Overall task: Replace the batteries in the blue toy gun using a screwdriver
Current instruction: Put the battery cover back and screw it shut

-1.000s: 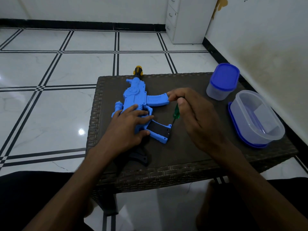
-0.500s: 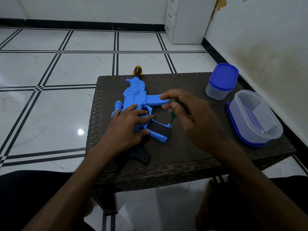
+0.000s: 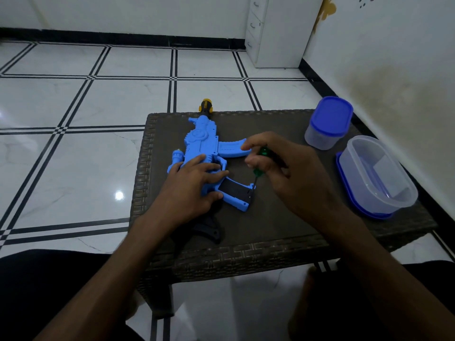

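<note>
The gun [image 3: 200, 146] is laid flat on the table [image 3: 283, 227], muzzle pointing away, its black stock nearest the person. It is pressed down by the left hand [image 3: 194, 185], whose fingers [image 3: 211, 174] are spread straight over the body just behind the grip. The screwdriver [image 3: 258, 168] is pinched at its green handle by the curled fingers of the right hand [image 3: 288, 173] and held nearly upright, with the tip set at the end of the grip, beside a black panel [image 3: 235, 190] that is judged to be the battery cover. Whether the tip is seated in a screw cannot be told.

The gun is judged to be hollow moulded plastic: light, stiff and smooth, so it may slide or rock on the woven tabletop when downward force is applied. It is best steadied by flat pressure on the broad body near the cover, not at the thin magazine or the sight, which could flex. The small screw is likely soft, and its head could be stripped if the driver is tilted. The screwdriver is best gripped high on the handle, with pressure straight down.

A lidded tub [image 3: 327, 124] and an open box [image 3: 379, 175] stand on the right of the table, well apart from the gun.
</note>
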{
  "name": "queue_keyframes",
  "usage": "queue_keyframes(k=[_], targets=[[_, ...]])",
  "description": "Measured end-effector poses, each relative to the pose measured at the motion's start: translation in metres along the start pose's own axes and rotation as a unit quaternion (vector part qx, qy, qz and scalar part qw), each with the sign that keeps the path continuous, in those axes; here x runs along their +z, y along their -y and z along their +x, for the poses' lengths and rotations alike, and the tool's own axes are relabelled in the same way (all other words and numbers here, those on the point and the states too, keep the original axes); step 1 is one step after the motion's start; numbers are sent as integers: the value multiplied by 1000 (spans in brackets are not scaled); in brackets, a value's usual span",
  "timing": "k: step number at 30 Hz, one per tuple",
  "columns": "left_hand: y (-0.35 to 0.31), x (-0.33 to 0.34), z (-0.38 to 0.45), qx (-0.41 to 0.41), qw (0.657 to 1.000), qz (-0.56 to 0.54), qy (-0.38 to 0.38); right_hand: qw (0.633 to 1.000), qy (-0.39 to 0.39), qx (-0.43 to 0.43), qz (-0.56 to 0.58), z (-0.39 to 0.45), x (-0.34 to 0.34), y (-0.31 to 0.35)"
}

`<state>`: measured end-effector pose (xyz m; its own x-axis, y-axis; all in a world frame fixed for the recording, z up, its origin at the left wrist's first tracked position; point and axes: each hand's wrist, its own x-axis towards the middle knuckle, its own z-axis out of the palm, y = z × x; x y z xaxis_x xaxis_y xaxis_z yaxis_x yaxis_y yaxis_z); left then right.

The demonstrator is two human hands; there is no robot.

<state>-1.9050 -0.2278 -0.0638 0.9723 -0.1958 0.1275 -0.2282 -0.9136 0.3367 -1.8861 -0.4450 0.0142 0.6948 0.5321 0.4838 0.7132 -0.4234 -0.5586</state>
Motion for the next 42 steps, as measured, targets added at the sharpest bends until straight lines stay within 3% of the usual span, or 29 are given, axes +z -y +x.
queue_keyframes(k=[4, 9, 13, 16, 20, 23, 29, 36, 42], targets=[[-1, 0, 0, -1, 1000, -2, 1, 999, -21, 7, -41, 2, 2, -2], [0, 0, 0, -1, 1000, 0, 4, 995, 32, 23, 87, -1, -4, 1], [0, 0, 0, -3, 1000, -2, 5, 1000, -23, 16, -12, 2, -3, -3], [0, 1, -1, -1, 1000, 0, 2, 996, -12, -9, -85, 2, -1, -5], [1, 0, 0, -2, 1000, 2, 2, 997, 62, 34, 35, -3, -6, 1], [0, 1, 0, -1, 1000, -2, 0, 991, 67, 60, 97, -5, -6, 3], [1, 2, 0, 0, 1000, 3, 1, 999, -3, 33, -18, 0, 3, -3], [1, 1, 0, 1, 1000, 5, -1, 998, 15, 48, 43, 1, -2, 0], [1, 1, 0, 0, 1000, 5, 1, 993, -6, 35, -117, 7, 2, -6]])
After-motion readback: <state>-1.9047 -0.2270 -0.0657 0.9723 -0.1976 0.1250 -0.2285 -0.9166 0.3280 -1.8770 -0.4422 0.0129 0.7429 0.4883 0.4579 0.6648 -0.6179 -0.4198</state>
